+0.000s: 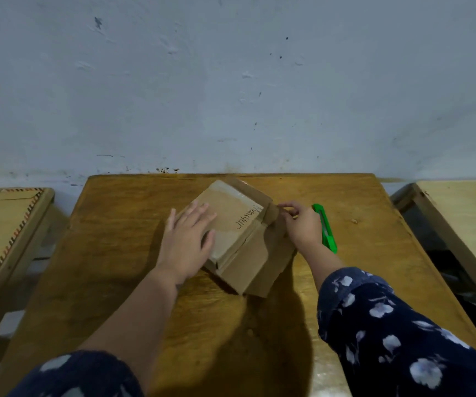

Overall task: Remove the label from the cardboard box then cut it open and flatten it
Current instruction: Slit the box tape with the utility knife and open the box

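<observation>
box: we see the cardboard box (239,239) mid-table (122,253), tilted, flaps loose
left hand (186,242): flat, fingers straight, pressing box top
right hand (299,224): pinching the box's right edge
cutter: green knife (327,227) just right of that hand

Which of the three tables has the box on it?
The middle table, darker wood, holds the cardboard box; the paler side tables do not.
</observation>
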